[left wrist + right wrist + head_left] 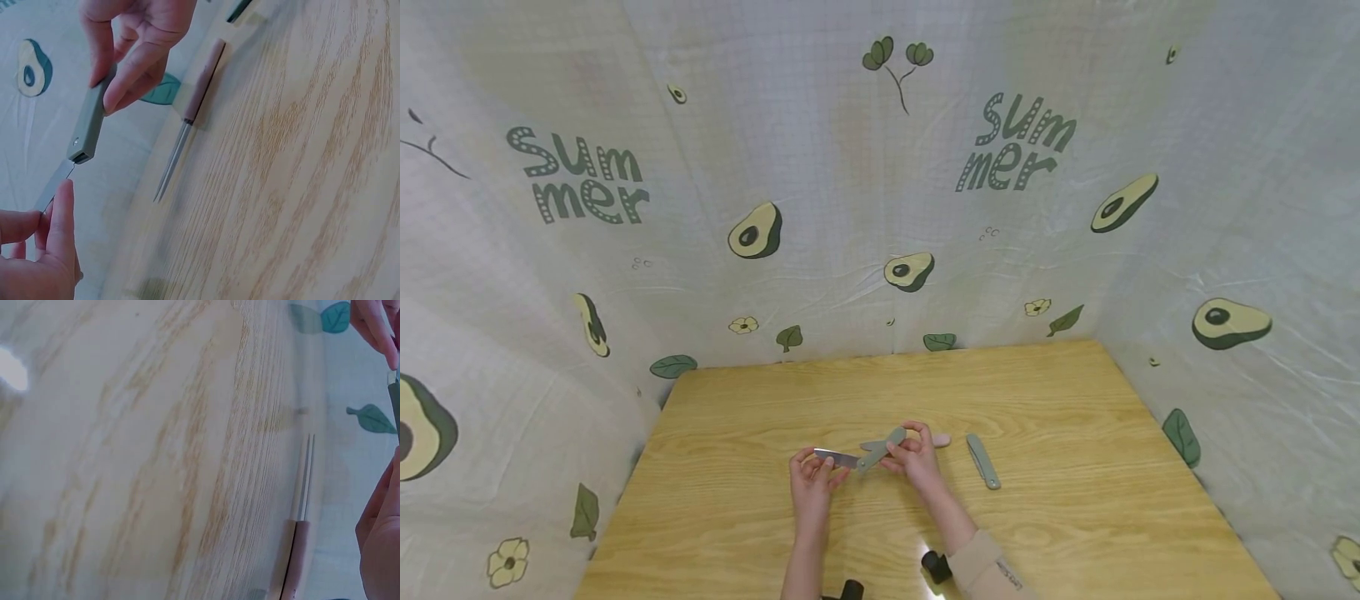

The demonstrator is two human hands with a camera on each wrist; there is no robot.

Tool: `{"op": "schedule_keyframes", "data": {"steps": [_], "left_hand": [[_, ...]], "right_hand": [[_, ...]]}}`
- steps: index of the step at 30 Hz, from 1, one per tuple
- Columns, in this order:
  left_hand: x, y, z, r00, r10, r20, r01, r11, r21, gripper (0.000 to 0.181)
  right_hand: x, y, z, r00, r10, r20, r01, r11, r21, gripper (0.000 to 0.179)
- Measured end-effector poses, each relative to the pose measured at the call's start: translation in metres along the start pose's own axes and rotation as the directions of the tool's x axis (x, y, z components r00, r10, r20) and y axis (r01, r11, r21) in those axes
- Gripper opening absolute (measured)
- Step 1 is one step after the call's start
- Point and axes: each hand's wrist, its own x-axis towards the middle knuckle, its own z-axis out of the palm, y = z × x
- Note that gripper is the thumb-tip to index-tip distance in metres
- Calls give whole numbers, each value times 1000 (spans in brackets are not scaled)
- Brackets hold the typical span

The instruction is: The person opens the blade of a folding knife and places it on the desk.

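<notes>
A folding knife with a grey-green handle point(880, 450) is held unfolded between both hands, raised over the table. My left hand point(814, 483) pinches its shiny blade point(837, 458) between thumb and fingers. The handle's far end is pinched by my right hand point(921, 463). In the left wrist view the blade point(55, 182) comes out of the handle point(91, 122) at its pivot end. Behind the right hand lies a pink-handled tool point(942, 440), its slender metal end point(171, 164) showing as two thin lines. A second grey-green folding knife point(983, 462), folded, lies to the right.
The wooden table point(1075, 442) meets a pale patterned cloth point(835, 167) at the back and sides. Black wrist-worn devices point(936, 567) show at the forearms. A beige sleeve point(988, 571) covers part of the right forearm.
</notes>
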Motion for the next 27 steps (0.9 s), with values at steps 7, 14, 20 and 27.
{"op": "schedule_keyframes", "data": {"steps": [7, 14, 20, 27], "left_hand": [[-3, 1, 4, 999, 31, -17, -31, 999, -29, 39], [-4, -4, 7, 996, 72, -46, -75, 993, -90, 35], [-6, -6, 9, 993, 103, -51, -109, 986, -126, 31], [-8, -8, 11, 992, 113, -50, -120, 977, -176, 30]], "right_hand": [[-2, -1, 2, 1000, -7, -25, 8, 1000, 22, 51], [-2, -2, 4, 999, -13, -53, 15, 999, 51, 49], [-2, 0, 6, 996, -17, -88, 24, 996, 82, 47], [-3, 0, 6, 992, -27, -121, 42, 991, 125, 44]]}}
